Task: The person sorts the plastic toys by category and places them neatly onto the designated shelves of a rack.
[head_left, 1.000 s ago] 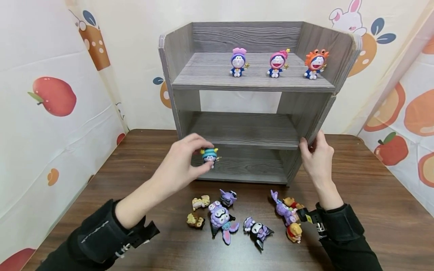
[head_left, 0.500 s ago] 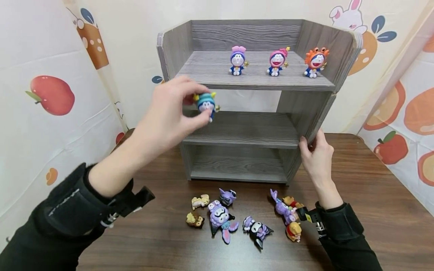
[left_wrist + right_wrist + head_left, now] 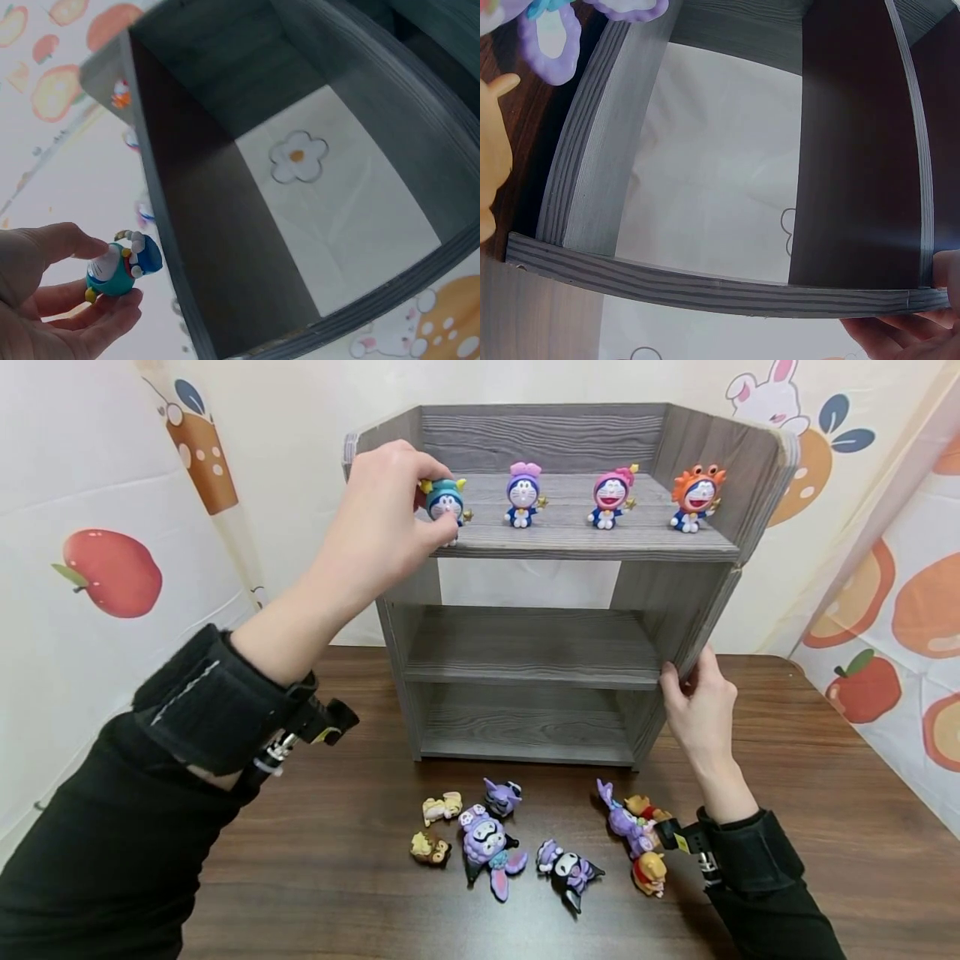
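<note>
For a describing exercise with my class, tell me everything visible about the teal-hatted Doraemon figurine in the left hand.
The Doraemon figurine looks like smooth painted plastic. Its teal hat has yellow tips; below are a white, whiskered face, a red band at the neck, a blue body and a small gold-coloured piece at one side. It is roughly upright, pinched between thumb and fingers of the left hand, towards the left end of the top shelf. Whether its feet touch the board cannot be told.

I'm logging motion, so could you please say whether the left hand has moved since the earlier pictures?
Yes, upward: against the gray shelf unit, the left hand rose from in front of the bottom compartment to the top shelf.
</note>
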Tool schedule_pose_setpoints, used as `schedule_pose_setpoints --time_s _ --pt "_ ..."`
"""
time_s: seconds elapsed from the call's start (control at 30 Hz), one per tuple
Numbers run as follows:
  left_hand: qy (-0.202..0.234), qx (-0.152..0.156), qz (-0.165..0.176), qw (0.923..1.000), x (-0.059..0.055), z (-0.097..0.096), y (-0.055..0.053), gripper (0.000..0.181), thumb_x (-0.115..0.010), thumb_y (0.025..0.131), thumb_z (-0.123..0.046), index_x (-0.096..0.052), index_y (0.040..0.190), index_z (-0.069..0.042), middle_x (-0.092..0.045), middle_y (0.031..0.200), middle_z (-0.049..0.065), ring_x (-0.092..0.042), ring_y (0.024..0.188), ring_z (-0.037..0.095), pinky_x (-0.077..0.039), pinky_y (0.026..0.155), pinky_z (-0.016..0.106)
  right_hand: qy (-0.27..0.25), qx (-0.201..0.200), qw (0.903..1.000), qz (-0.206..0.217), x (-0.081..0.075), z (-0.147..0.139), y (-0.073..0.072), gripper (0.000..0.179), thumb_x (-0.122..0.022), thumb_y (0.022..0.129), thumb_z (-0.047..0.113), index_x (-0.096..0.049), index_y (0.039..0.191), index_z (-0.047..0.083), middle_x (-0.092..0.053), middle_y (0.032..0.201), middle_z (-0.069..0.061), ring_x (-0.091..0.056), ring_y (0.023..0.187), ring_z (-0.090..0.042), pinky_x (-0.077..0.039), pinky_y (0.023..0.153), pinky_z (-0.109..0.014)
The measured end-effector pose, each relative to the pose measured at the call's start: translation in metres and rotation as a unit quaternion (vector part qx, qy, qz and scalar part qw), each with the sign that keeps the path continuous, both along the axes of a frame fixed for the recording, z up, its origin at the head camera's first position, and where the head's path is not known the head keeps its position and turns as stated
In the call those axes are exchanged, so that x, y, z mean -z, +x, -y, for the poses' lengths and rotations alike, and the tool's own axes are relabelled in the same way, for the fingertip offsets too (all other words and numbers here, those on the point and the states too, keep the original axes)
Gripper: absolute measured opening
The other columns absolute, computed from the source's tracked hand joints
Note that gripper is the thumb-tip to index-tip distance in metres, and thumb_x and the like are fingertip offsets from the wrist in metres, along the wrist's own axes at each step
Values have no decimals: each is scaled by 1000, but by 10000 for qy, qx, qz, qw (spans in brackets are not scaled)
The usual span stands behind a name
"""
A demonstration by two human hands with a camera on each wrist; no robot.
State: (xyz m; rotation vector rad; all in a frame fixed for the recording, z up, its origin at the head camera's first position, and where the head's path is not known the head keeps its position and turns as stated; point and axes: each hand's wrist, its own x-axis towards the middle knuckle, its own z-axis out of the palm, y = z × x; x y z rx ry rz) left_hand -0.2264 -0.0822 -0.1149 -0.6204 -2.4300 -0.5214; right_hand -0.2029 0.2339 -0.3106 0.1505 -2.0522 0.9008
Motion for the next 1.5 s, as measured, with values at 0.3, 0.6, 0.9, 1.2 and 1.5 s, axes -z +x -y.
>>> schedule_pose_setpoints --time_s 0.3,0.6,0.9,1.2,1.5 --pt "131 -274 537 9981 -15 -11 10 32 -46 88 -9 -55 116 6 -50 114 17 -44 106 23 -42 85 27 -24 -5 10000 21 -1 1 1 27 -51 84 5 -51 110 -3 -62 83 -22 -44 68 19 -33 51 -3" --pt "132 -498 741 9959 -15 -13 -8 36 -42 89 -4 -47 123 7 -45 122 18 -38 116 24 -34 94 28 30 -1 10000 11 0 0 1 27 -51 84 4 -51 110 -3 -62 81 -21 -44 63 17 -32 49 -4" --pt "192 -563 945 9937 -13 -12 -15 36 -41 91 -7 -45 124 7 -43 124 18 -38 116 23 -35 93 28 8 -5 10000 40 0 0 0 28 -50 84 5 -51 111 -3 -63 85 -22 -44 69 19 -33 51 -3" --pt "153 -608 1191 9909 -13 -13 -18 40 -40 92 -8 -38 130 5 -40 127 17 -38 115 23 -36 92 28 31 14 10000 39 0 0 1 27 -50 84 5 -51 110 -3 -62 81 -21 -44 64 17 -33 50 -4" --pt "125 -671 1073 9919 -13 -11 -15 45 -44 91 -10 -35 133 2 -37 129 17 -35 116 23 -32 95 28 39 44 10000 -39 0 0 0 25 -51 83 5 -52 107 -3 -62 80 -21 -43 65 18 -32 50 -3"
